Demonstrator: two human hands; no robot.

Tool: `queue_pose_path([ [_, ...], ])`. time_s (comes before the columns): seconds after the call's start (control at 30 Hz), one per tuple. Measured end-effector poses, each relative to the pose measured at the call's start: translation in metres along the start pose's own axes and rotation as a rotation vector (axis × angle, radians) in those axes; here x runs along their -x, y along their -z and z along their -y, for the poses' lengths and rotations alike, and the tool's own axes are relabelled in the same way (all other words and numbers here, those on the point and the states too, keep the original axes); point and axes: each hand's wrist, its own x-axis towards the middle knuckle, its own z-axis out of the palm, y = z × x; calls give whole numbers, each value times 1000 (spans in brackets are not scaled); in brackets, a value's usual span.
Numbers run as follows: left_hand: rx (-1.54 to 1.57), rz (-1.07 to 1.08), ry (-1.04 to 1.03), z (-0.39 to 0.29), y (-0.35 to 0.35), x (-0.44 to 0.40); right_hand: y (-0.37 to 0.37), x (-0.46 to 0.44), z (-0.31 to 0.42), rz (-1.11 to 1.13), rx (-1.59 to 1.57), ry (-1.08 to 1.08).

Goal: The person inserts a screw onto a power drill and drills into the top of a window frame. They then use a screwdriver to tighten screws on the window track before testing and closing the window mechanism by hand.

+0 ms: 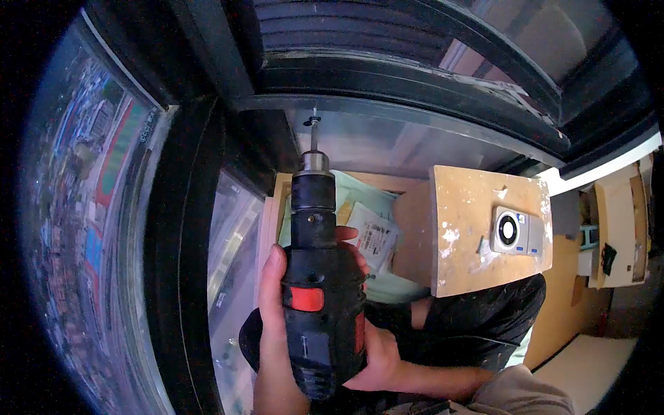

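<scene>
A black power drill (321,304) with a red switch points up toward the dark window frame. My left hand (273,304) is closed round its body, the thumb along the left side and fingertips showing past the right side. My right hand (377,353) is wrapped at the drill's lower right, where its grip is mostly hidden behind the body. From the metal chuck (315,163) a thin bit (315,137) reaches up to a small dark piece (312,122) just below the frame's lower edge. Whether the tip touches the frame cannot be told.
Dark window frame bars (401,114) cross the top, and a thick frame post (180,256) stands at left with a city view beyond. At right, a paint-spotted wooden board (456,235) bears a white device (508,230). A labelled packet (373,238) lies behind the drill.
</scene>
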Motion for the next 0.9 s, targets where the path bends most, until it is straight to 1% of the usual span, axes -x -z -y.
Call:
queue_pose_path([
  [0.1,2,72,16,0,6,-3,-2,0,-4,-27,-2,47],
  [0.17,16,102,12,0,5,-4,0,0,-3,-29,9,25],
  [0.23,65,34,28,0,0,-5,2,-3,-1,-29,19,2],
  [0.3,42,50,25,-2,3,-7,5,-9,1,-42,17,47],
  [0.37,21,69,22,-3,0,-9,6,-9,1,-37,30,39],
  [0.43,2,-109,17,-3,-12,-9,6,-8,0,-34,43,30],
  [0.5,9,-102,12,-2,-12,-9,4,-9,-2,-90,40,79],
  [0.57,17,-95,7,-1,-6,-10,2,-8,-3,-95,42,79],
  [0.63,47,70,3,-1,6,-12,2,-9,-3,-101,45,80],
  [0.67,46,71,5,-1,2,-12,3,-10,-3,-110,65,103],
  [0.73,59,-87,5,-1,-8,-12,4,-12,-2,-118,84,127],
  [0.8,83,-78,17,-2,-8,-14,6,-12,1,-98,106,68],
  [0.9,91,-46,31,-3,-2,-17,6,-13,0,-121,87,101],
])
